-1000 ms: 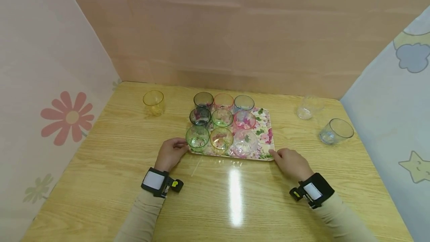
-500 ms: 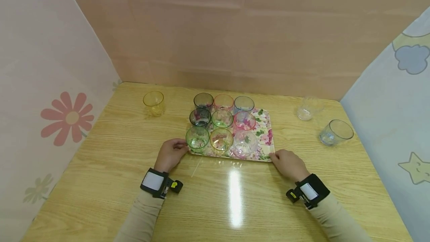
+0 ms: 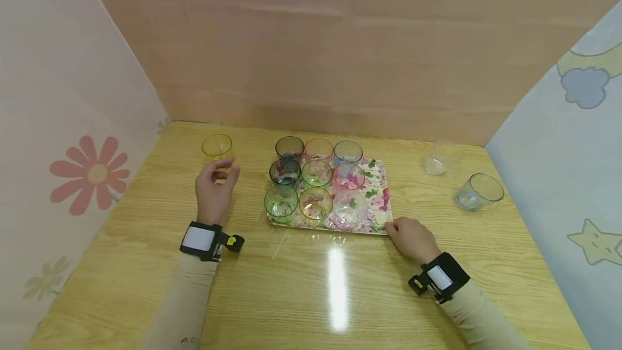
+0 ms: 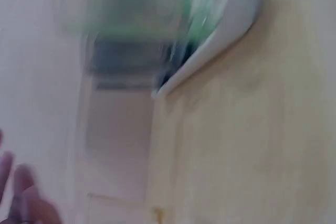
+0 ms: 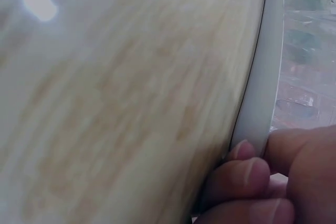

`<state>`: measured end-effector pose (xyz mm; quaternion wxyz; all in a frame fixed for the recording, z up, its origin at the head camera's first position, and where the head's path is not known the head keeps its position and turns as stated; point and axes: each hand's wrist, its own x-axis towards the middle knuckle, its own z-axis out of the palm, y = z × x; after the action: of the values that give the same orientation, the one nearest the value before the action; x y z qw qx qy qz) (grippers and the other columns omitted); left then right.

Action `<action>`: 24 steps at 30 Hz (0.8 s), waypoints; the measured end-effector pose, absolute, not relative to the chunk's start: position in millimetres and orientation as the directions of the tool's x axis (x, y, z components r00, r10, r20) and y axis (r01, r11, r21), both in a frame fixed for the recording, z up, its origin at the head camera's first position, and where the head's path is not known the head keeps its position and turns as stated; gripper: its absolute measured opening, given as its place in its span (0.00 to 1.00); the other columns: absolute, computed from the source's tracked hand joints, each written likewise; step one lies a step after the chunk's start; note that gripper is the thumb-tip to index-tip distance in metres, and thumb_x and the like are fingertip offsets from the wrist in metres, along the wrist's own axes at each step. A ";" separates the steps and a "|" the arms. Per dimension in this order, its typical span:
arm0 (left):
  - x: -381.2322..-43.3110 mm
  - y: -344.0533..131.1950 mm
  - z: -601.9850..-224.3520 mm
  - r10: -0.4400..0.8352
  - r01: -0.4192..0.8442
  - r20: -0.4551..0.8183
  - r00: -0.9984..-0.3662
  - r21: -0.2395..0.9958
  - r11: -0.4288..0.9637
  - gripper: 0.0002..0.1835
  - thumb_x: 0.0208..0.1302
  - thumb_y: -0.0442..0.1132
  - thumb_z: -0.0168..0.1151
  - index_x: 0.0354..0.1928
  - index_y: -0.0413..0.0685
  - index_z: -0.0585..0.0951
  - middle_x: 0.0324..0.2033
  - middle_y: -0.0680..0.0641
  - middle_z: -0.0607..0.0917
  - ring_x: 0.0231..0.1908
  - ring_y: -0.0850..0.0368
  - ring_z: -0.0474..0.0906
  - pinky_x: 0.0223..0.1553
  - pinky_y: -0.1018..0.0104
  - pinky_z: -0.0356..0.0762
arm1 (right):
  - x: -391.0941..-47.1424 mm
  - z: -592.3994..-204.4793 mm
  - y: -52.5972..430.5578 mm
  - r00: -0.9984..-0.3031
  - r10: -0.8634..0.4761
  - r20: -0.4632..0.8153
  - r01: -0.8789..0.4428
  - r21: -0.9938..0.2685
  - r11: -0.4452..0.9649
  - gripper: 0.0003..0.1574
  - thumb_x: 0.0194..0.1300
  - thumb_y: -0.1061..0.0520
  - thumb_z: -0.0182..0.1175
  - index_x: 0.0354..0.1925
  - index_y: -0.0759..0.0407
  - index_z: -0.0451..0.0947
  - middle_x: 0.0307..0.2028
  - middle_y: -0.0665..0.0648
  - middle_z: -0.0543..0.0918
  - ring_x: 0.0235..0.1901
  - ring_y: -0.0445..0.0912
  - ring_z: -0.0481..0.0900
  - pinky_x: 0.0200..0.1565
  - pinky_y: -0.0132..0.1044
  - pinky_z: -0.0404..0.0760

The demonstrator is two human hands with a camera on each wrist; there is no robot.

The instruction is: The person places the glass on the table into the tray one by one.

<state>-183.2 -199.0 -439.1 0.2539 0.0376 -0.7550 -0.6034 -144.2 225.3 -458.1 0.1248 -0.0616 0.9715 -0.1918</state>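
My left hand [image 3: 214,192] is in the air just in front of a yellow glass [image 3: 216,147] at the back left, fingers loosely bent and holding nothing. It hides the lower part of that glass. With my right hand [image 3: 413,239] I pinch the near right corner of a flowered tray [image 3: 380,190]; in the right wrist view, thumb and fingers close round the tray's rim [image 5: 262,87]. Several coloured glasses stand in rows on the tray, among them a green glass [image 3: 281,202], an amber glass [image 3: 316,204] and a clear glass [image 3: 350,209] at the front. The left wrist view is blurred.
To the right of the tray are a clear glass cup [image 3: 437,160] and a tilted bluish glass [image 3: 478,192]. A tan wall [image 3: 311,58] closes off the back of the wooden table [image 3: 272,296]. Printed panels stand at both sides.
My left hand has let go of the tray's near left corner and moved left and back to the yellow glass. My right hand stays on the tray. The view has shifted slightly.
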 end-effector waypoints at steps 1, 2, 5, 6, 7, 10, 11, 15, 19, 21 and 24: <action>-187.9 -202.3 -434.5 -0.388 0.279 0.368 -0.845 0.923 0.266 0.14 0.67 0.28 0.67 0.53 0.28 0.82 0.42 0.44 0.80 0.30 0.65 0.72 0.31 0.79 0.71 | -144.2 -457.8 225.0 -0.961 -0.167 -0.218 -0.072 -0.388 0.919 0.28 0.77 0.51 0.50 0.17 0.54 0.69 0.16 0.52 0.65 0.18 0.45 0.65 0.23 0.37 0.62; -193.1 -205.8 -430.9 -0.410 0.306 0.394 -0.823 0.914 0.266 0.16 0.66 0.27 0.67 0.53 0.27 0.81 0.42 0.47 0.78 0.29 0.65 0.70 0.31 0.78 0.70 | -144.3 -457.7 224.8 -0.962 -0.166 -0.217 -0.071 -0.387 0.919 0.28 0.77 0.51 0.50 0.17 0.54 0.69 0.16 0.52 0.66 0.18 0.45 0.65 0.23 0.37 0.62; -208.2 -214.2 -423.0 -0.472 0.318 0.419 -0.775 0.905 0.281 0.21 0.65 0.28 0.69 0.58 0.28 0.78 0.43 0.54 0.72 0.30 0.64 0.66 0.34 0.75 0.66 | -144.5 -458.0 224.4 -0.964 -0.160 -0.213 -0.070 -0.379 0.923 0.27 0.77 0.51 0.50 0.18 0.54 0.70 0.17 0.52 0.67 0.18 0.45 0.66 0.24 0.37 0.63; -213.2 -217.0 -422.1 -0.490 0.310 0.416 -0.766 0.907 0.286 0.23 0.65 0.30 0.70 0.60 0.30 0.76 0.45 0.55 0.71 0.32 0.64 0.65 0.35 0.74 0.65 | -144.5 -458.4 224.3 -0.964 -0.157 -0.213 -0.067 -0.376 0.924 0.27 0.77 0.51 0.50 0.18 0.54 0.70 0.17 0.52 0.67 0.19 0.45 0.67 0.24 0.37 0.63; -218.0 -219.6 -421.9 -0.507 0.291 0.405 -0.761 0.912 0.290 0.26 0.65 0.33 0.71 0.62 0.33 0.75 0.47 0.56 0.69 0.35 0.63 0.65 0.36 0.72 0.64 | -144.4 -458.8 224.1 -0.965 -0.155 -0.211 -0.067 -0.372 0.926 0.27 0.77 0.51 0.50 0.18 0.54 0.70 0.17 0.52 0.68 0.19 0.46 0.67 0.24 0.37 0.64; -232.7 -228.1 -426.9 -0.546 0.224 0.359 -0.757 0.927 0.299 0.36 0.63 0.41 0.74 0.69 0.42 0.68 0.57 0.53 0.63 0.49 0.59 0.63 0.45 0.70 0.62 | -144.0 -460.0 223.3 -0.965 -0.146 -0.216 -0.059 -0.366 0.929 0.27 0.77 0.52 0.50 0.18 0.55 0.71 0.18 0.53 0.69 0.19 0.46 0.68 0.24 0.38 0.65; -237.4 -230.8 -429.7 -0.555 0.191 0.335 -0.762 0.934 0.301 0.41 0.62 0.44 0.75 0.72 0.44 0.65 0.62 0.51 0.61 0.55 0.58 0.62 0.50 0.70 0.62 | -143.8 -460.4 223.3 -0.965 -0.142 -0.219 -0.054 -0.365 0.930 0.27 0.77 0.52 0.49 0.19 0.55 0.71 0.18 0.53 0.69 0.20 0.46 0.68 0.24 0.38 0.65; -253.6 -242.5 -441.3 -0.567 0.053 0.223 -0.793 0.952 0.302 0.60 0.57 0.55 0.76 0.81 0.53 0.47 0.77 0.48 0.45 0.75 0.57 0.43 0.71 0.67 0.50 | -144.1 -461.8 221.7 -0.966 -0.132 -0.223 -0.043 -0.364 0.930 0.27 0.77 0.51 0.49 0.19 0.55 0.71 0.18 0.53 0.70 0.20 0.46 0.68 0.24 0.38 0.66; -263.5 -252.8 -451.3 -0.542 -0.029 0.116 -0.832 0.967 0.252 0.70 0.55 0.60 0.75 0.81 0.60 0.29 0.79 0.54 0.30 0.78 0.61 0.28 0.76 0.62 0.39 | -145.7 -463.0 220.5 -0.969 -0.128 -0.212 -0.043 -0.366 0.930 0.27 0.77 0.51 0.49 0.19 0.55 0.72 0.18 0.53 0.71 0.20 0.46 0.69 0.24 0.38 0.66; -266.0 -255.5 -455.9 -0.526 -0.050 0.087 -0.846 0.970 0.240 0.72 0.56 0.59 0.75 0.80 0.61 0.24 0.79 0.56 0.27 0.77 0.63 0.24 0.76 0.61 0.36 | -146.2 -463.4 220.9 -0.970 -0.130 -0.207 -0.046 -0.364 0.930 0.27 0.77 0.51 0.49 0.19 0.55 0.73 0.19 0.53 0.72 0.20 0.46 0.69 0.24 0.38 0.67; -269.1 -255.7 -462.7 -0.511 -0.052 0.090 -0.855 0.965 0.257 0.73 0.56 0.55 0.77 0.79 0.60 0.22 0.79 0.57 0.25 0.77 0.63 0.22 0.76 0.62 0.33 | -146.5 -463.5 223.1 -0.970 -0.127 -0.208 -0.044 -0.362 0.931 0.27 0.77 0.51 0.49 0.19 0.55 0.73 0.18 0.53 0.71 0.19 0.46 0.69 0.23 0.38 0.67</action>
<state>-269.1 -255.7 -462.7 0.1973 0.1834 -0.7677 -0.5814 -146.5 223.1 -463.5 0.1144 -0.0438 0.9760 -0.1801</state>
